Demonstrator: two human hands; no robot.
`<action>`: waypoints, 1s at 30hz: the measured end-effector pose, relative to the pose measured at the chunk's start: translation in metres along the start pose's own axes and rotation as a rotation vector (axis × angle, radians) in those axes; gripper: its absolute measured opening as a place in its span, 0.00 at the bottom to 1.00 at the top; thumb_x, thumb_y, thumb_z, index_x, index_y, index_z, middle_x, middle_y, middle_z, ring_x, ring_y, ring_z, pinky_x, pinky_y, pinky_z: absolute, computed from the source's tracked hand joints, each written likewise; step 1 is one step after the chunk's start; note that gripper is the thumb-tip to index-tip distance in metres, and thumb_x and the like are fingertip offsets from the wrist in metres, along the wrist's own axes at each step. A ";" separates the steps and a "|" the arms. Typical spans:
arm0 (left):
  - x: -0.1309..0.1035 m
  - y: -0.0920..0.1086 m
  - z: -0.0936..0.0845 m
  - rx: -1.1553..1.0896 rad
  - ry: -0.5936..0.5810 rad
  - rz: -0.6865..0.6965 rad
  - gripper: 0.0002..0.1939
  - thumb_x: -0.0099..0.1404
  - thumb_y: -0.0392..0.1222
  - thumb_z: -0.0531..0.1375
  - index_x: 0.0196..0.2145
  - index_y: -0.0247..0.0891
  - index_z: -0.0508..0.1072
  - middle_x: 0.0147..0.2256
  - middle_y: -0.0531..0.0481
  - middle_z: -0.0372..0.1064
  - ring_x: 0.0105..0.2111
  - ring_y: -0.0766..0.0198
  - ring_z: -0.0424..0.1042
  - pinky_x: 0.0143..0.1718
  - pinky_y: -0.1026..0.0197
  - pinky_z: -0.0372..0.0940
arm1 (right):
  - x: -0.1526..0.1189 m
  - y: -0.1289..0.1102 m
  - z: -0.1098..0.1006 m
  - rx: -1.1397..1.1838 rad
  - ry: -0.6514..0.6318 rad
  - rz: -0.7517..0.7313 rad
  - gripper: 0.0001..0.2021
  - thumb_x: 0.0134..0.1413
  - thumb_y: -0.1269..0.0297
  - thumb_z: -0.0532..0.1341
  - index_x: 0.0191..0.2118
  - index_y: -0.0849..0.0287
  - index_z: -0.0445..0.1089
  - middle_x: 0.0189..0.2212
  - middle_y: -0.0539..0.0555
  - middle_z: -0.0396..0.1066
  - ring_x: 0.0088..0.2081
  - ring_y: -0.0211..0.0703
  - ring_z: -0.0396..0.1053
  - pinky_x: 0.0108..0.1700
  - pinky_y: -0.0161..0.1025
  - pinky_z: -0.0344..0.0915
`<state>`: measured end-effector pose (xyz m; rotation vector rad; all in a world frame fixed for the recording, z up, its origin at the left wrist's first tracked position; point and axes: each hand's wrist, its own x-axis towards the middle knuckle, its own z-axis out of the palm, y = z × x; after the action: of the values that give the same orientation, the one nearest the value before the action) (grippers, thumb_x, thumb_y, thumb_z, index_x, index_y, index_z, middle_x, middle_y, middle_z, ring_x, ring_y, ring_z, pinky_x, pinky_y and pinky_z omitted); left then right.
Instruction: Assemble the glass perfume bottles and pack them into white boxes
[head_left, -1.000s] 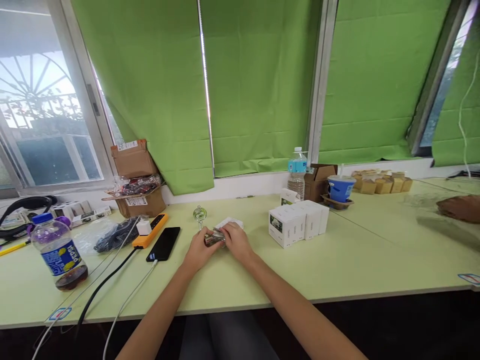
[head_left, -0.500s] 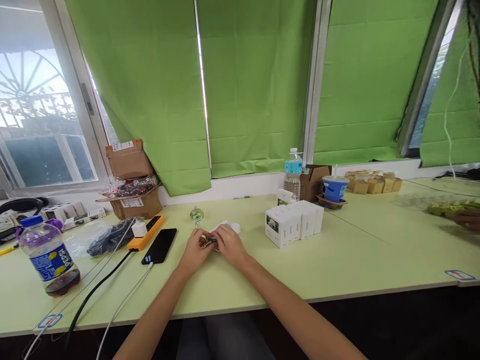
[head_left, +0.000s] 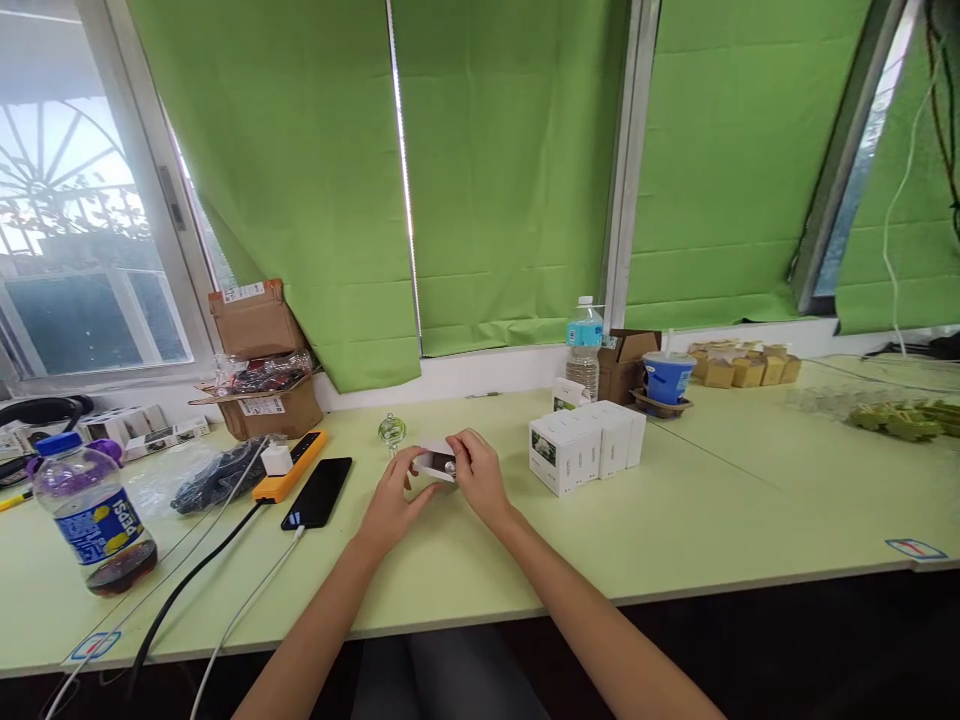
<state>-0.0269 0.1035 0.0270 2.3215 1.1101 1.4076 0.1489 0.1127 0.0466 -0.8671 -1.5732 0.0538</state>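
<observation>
Between my hands is a small white box [head_left: 433,470], tilted so that its opening and dark inside face me. My left hand [head_left: 391,508] curls round the box's left side, with its thumb below. At the right end, the fingers of my right hand [head_left: 482,480] close over the box. A small silvery piece [head_left: 450,467] shows by the right thumb at the opening; whether it sits inside is unclear. Just beyond my left hand, a clear round trinket [head_left: 391,430] lies on the table.
A block of white boxes [head_left: 581,445] stands to the right, before a water bottle [head_left: 584,350] and blue cup [head_left: 667,380]. Leftward are a phone [head_left: 318,493] on a cable, an orange power strip [head_left: 289,468] and a Pepsi bottle [head_left: 105,520]. Green pieces [head_left: 900,418] lie far right.
The white box, lying behind my right hand before, is now held up between both hands. My hands have moved apart from their pinch round a small shiny thing. A hand at the far right has gone.
</observation>
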 end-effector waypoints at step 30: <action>0.003 -0.005 -0.004 -0.473 0.140 -0.112 0.27 0.65 0.46 0.63 0.56 0.44 0.53 0.49 0.42 0.72 0.45 0.58 0.75 0.42 0.54 0.72 | -0.014 -0.009 0.009 0.226 -0.147 -0.054 0.22 0.63 0.63 0.58 0.61 0.50 0.57 0.49 0.57 0.70 0.46 0.48 0.71 0.46 0.46 0.70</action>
<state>-0.0321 0.1082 0.0288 1.8281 0.8120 1.6019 0.1359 0.1028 0.0376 -0.6545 -1.6891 0.2570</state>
